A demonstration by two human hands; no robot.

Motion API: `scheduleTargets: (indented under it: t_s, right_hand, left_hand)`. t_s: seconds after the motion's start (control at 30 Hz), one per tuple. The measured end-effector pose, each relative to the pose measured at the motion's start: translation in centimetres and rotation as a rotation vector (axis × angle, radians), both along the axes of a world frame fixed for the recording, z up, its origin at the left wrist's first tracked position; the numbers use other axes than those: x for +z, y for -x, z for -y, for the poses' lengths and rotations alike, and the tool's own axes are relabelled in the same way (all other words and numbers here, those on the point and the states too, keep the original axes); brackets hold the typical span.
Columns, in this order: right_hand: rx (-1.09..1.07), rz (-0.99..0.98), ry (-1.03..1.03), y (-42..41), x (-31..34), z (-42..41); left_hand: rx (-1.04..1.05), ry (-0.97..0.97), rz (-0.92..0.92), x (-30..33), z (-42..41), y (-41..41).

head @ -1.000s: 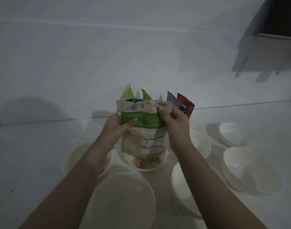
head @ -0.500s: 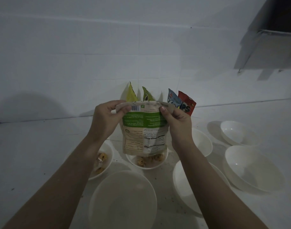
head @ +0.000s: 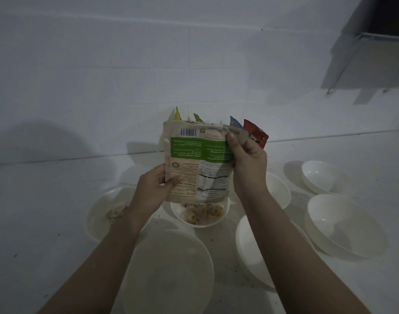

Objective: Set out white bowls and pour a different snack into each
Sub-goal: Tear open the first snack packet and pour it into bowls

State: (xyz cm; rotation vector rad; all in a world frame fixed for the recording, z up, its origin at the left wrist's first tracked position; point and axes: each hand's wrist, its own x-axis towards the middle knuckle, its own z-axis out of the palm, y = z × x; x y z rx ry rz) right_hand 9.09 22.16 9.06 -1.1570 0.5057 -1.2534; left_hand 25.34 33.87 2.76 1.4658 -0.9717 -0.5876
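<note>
Hands hold a beige paper snack pouch with a green label band (head: 197, 162) above the white countertop (head: 46, 200), its printing upside down and its barcode at the top. The left hand (head: 154, 189) grips the pouch's lower left edge, thumb curled over the front face. The right hand (head: 248, 164) pinches the pouch's upper right corner, thumb on the front and fingers curled behind.

Directly under the pouch sits a small white bowl of golden-brown snack pieces (head: 200, 215), touching nothing of the pouch that can be seen. To the left of the pouch, partly behind the left wrist, is a white bowl holding a few pale snack pieces (head: 108, 214). Below the pouch, nearest the camera, lies a large white bowl (head: 169, 273). To the lower right of the pouch, under the right forearm, stands another white bowl (head: 250, 252). Further right are a deep white bowl (head: 343, 225) and, beyond it, a smaller white bowl (head: 323, 177).

Behind the pouch, against the white tiled wall (head: 126, 75), stand more snack packets: a yellow-green one (head: 177, 114), a blue one (head: 234, 123) and a red one (head: 257, 134).
</note>
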Motion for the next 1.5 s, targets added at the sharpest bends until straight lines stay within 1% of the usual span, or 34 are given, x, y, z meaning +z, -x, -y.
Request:
scheduleTargets:
  t_s: [0.1, 0.2, 0.3, 0.43, 0.53, 0.6, 0.67, 0.77, 0.8, 0.83, 0.87, 0.97, 1.03, 1.17, 1.3, 1.4, 1.5]
  right_hand:
    - [-0.011, 0.016, -0.013, 0.3, 0.4, 0.2]
    - [-0.009, 0.017, 0.000, 0.4, 0.9, 0.4]
    - [-0.019, 0.038, -0.022, 0.2, 0.8, 0.3]
    - [-0.023, 0.012, -0.030, 0.1, 0.3, 0.4]
    - [-0.010, -0.004, -0.023, 0.0, 0.3, 0.2]
    - [0.014, -0.060, -0.007, 0.4, 0.8, 0.0]
    - [0.073, -0.193, 0.027, 1.3, 1.1, -0.2]
    - [0.120, -0.472, 0.042, 4.0, 0.3, -1.0]
    - [0.110, -0.533, 0.034, 5.0, -0.1, -1.7]
    - [0.093, -0.548, 0.010, 6.2, -0.7, -2.4]
    - [0.074, -0.510, -0.035, 7.4, -1.2, -3.3]
    - [-0.013, -0.276, -0.201, 11.3, -2.3, -6.2]
    - [-0.126, -0.196, -0.240, 14.1, -2.8, -7.6]
    - [-0.365, -0.122, -0.227, 20.5, -2.8, -9.3]
    - [-0.562, -0.045, -0.195, 28.3, -2.9, -10.7]
    - [-0.690, -0.035, -0.197, 34.9, -4.0, -11.8]
    - [-0.828, -0.071, -0.240, 41.8, -5.9, -13.0]
  left_hand:
    - [-0.004, -0.041, 0.139, -0.4, -0.4, -0.3]
    - [0.056, -0.031, 0.267, -0.6, -0.5, -0.2]
    - [0.093, -0.022, 0.314, -0.8, -0.4, -0.3]
    - [0.096, -0.030, 0.321, -1.3, -0.8, -0.3]
    - [0.105, -0.032, 0.269, -1.5, -1.0, -0.5]
    - [0.081, -0.042, 0.177, -1.4, -1.1, -0.6]
    - [0.055, -0.033, 0.065, -0.9, -1.0, -0.3]
    - [0.013, 0.022, -0.082, 0.8, -0.9, 1.6]
    - [-0.010, 0.039, -0.110, 1.3, -0.8, 2.4]
    - [-0.038, 0.047, -0.125, 1.7, -0.8, 3.4]
    - [-0.071, 0.057, -0.143, 2.1, -0.8, 4.4]
    - [-0.177, 0.095, -0.219, 2.8, -0.7, 8.1]
    - [-0.261, 0.090, -0.226, 3.0, -0.4, 11.1]
    - [-0.403, 0.039, -0.154, 2.8, 0.8, 17.4]
    - [-0.472, 0.007, -0.069, 2.0, 2.2, 24.7]
    - [-0.520, -0.007, -0.040, 0.9, 2.4, 31.5]
    - [-0.593, -0.014, -0.017, -0.7, 2.6, 38.6]
